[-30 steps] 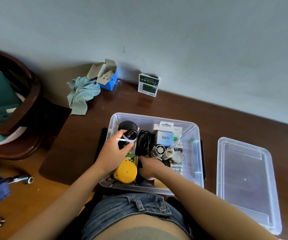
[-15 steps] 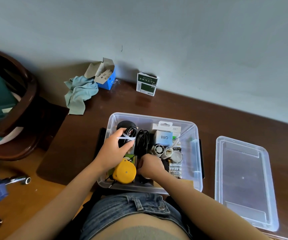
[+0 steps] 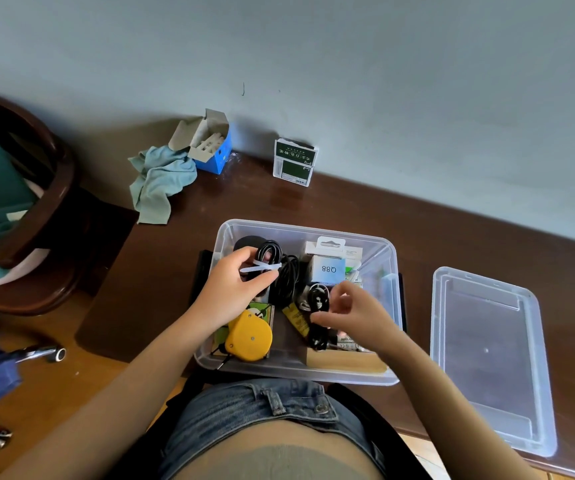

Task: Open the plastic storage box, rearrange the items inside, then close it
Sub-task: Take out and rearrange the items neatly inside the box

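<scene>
The clear plastic storage box (image 3: 391, 258) stands open on the brown table's near edge. Its lid (image 3: 486, 351) lies flat to the right. Inside, my left hand (image 3: 234, 289) grips a coiled black cable bound with a white tie (image 3: 268, 259) at the box's far left. My right hand (image 3: 355, 315) pinches a second black cable (image 3: 317, 317) lifted above the box's middle. A yellow round tape measure (image 3: 249, 336), a white box marked Q88 (image 3: 327, 268), a yellow tag (image 3: 296, 318) and a wooden block (image 3: 344, 358) also lie inside.
At the table's back stand a blue carton with open flaps (image 3: 209, 147), a crumpled teal cloth (image 3: 161, 178) and a green-and-white box (image 3: 294, 162). A dark wooden chair (image 3: 36, 209) is at the left. Metal sockets (image 3: 45, 353) lie on the floor.
My right hand has risen from the box's near middle and moved right, drawing a black cable up. My left hand keeps hold of the tied coil.
</scene>
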Demonstrator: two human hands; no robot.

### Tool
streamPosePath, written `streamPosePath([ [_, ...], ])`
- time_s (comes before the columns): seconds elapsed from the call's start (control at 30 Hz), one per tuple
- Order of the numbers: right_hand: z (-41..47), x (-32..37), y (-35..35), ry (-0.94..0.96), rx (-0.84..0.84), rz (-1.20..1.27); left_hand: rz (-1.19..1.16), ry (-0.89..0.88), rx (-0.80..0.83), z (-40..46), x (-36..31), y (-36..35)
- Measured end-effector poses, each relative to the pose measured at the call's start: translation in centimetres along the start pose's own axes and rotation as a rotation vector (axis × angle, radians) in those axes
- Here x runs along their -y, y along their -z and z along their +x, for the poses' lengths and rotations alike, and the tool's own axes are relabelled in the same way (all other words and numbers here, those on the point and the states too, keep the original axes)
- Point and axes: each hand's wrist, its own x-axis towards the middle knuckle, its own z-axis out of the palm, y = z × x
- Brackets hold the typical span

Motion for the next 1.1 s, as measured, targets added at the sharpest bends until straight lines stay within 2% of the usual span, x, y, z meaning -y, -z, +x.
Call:
streamPosePath([
  [0.1,-0.7,-0.4,2.0,-0.026,-0.047,0.214,0.011,0.017,-0.033,0.1,-0.2,-0.2],
  [0.23,-0.9,-1.2,3.2,0.082,-0.177,0.275,-0.019,0.005,-0.027,0.0,-0.1,-0.3],
  [0.47,-0.1,-1.9,3.0,0.106,-0.208,0.022,-0.033,0.025,-0.049,0.0,0.4,-0.7],
  [0.63,-0.1,-1.8,2.9,0.128,-0.237,-0.071,0.007,0.014,0.015,-0.1,0.1,-0.8],
  [0.77,0.1,-0.8,2.0,0.167,-0.133,-0.253,0.104,-0.012,0.119,-0.1,-0.3,-0.9],
  [0.87,1.1,0.1,0.2,0.187,-0.027,-0.530,0.244,-0.067,0.187,-0.1,-0.7,-1.2],
  [1.0,2.9,1.0,-3.1,0.210,0.146,-0.925,0.282,-0.063,0.162,0.2,-0.8,-1.1],
  [1.1,3.8,1.4,-4.8,0.198,0.221,-1.000,0.266,-0.045,0.159,0.4,-0.5,-0.6],
])
